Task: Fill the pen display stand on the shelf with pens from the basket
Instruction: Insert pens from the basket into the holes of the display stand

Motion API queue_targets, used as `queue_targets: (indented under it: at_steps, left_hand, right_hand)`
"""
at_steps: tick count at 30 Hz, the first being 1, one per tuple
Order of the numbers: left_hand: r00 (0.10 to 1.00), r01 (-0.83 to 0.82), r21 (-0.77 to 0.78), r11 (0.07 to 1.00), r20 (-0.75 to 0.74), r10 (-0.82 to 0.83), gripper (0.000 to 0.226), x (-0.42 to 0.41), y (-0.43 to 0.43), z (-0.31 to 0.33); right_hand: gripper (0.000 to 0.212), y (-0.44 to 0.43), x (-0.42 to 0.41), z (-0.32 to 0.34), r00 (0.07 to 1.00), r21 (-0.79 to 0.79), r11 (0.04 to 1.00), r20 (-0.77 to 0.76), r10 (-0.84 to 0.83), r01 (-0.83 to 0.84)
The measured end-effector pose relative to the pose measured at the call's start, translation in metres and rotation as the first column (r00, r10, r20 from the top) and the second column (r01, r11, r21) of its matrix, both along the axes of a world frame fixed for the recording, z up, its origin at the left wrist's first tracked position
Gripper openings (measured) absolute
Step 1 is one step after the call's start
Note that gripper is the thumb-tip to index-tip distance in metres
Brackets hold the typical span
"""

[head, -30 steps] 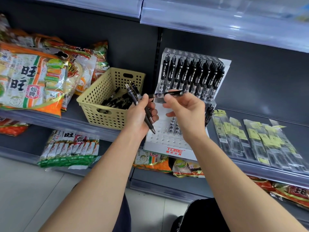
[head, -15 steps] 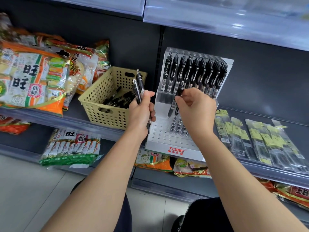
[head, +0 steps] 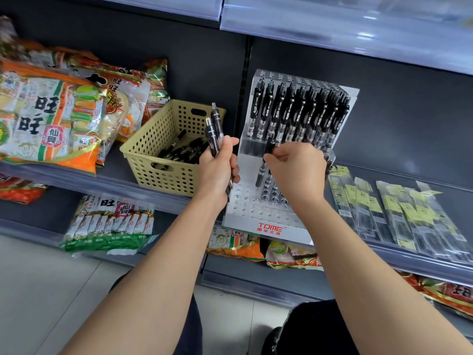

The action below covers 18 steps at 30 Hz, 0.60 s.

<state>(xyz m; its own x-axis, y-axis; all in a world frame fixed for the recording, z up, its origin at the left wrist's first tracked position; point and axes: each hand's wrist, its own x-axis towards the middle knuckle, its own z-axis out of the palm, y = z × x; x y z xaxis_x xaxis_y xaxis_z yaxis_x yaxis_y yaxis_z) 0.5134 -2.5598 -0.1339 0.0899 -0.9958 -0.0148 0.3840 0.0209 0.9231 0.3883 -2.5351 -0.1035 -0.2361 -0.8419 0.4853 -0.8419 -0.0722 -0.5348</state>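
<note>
Since half a second ago the right hand (head: 297, 170) has sunk lower over the pen display stand (head: 266, 213), and the pen (head: 262, 170) pinched in its fingers (head: 275, 157) now stands nearly upright, tip down at the stand's middle rows. Whether the tip is already in a hole I cannot tell. If it lands between holes it may skid and knock the pens seated just beside it. The left hand (head: 217, 165), at the stand's left edge, grips two spare pens (head: 215, 129) (tops up, tips hidden below the fist); a loosened grip could drop them onto the stand's front rows. The basket (head: 153, 160), left of the stand, holds more pens.
</note>
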Motion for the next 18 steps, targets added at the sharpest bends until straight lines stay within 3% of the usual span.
queue_targets:
  at_steps: [10,14,18]
  left_hand:
    - [1.0,0.01,-0.018,1.0,0.025,-0.009,0.022,0.001,-0.001,-0.001]
    - [0.999,0.006,-0.011,1.0,0.033,-0.005,0.023,0.0,-0.001,-0.001]
    - [0.999,0.007,-0.012,1.0,0.036,-0.007,0.022,0.0,-0.001,-0.001]
  right_hand:
    - [0.028,-0.005,0.003,-0.012,0.993,0.192,0.98,-0.11,-0.029,0.05]
    - [0.042,-0.004,0.004,-0.009,0.981,0.237,0.969,-0.192,-0.027,0.073]
    - [0.041,-0.004,0.01,-0.002,0.953,0.269,0.958,-0.304,-0.018,0.104]
